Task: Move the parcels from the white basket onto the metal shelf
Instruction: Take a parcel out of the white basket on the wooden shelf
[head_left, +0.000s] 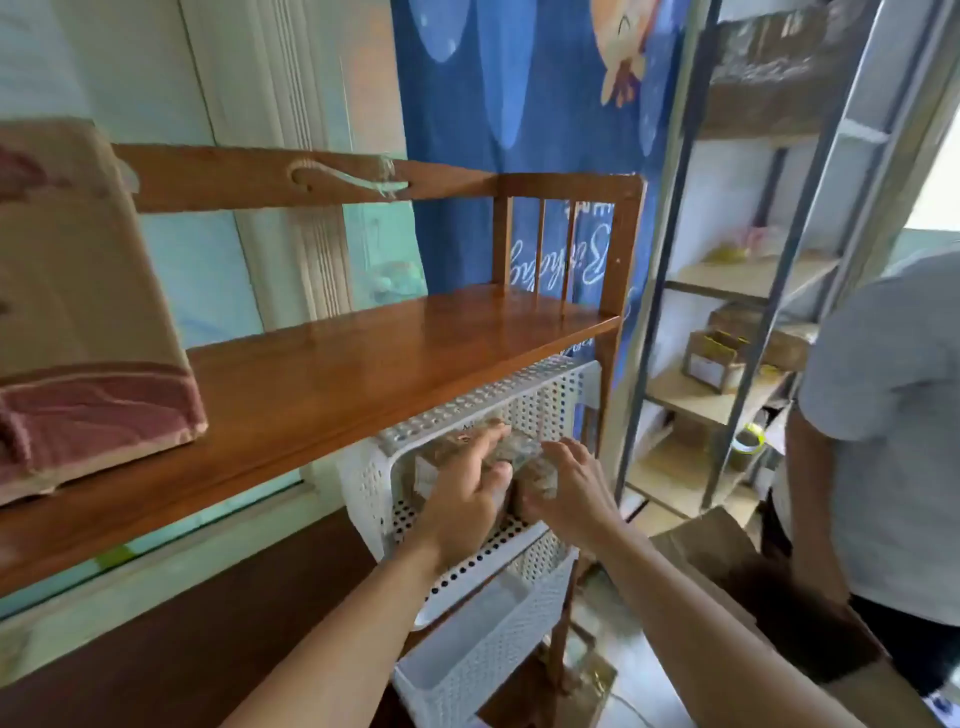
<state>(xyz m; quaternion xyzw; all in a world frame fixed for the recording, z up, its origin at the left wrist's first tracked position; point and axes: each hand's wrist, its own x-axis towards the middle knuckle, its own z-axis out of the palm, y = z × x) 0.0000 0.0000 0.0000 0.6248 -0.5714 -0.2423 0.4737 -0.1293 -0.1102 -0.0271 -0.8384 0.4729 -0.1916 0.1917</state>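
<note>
A white perforated basket (540, 395) sits under the top board of a wooden rack, low in the middle of the head view. Inside it is a brown, tape-wrapped parcel (524, 454). My left hand (462, 493) lies over the parcel's top and left side with its fingers curled on it. My right hand (569, 486) grips the parcel's right side. Most of the parcel is hidden by my hands. The metal shelf (748, 280) stands to the right, with grey uprights and pale boards that carry several brown parcels (714, 358).
A large cardboard box (78, 312) rests on the wooden rack's top board (332, 374) at the left. A second white basket (483, 654) sits below the first. A person in a grey shirt (883, 441) stands at the right beside an open cardboard box (753, 592).
</note>
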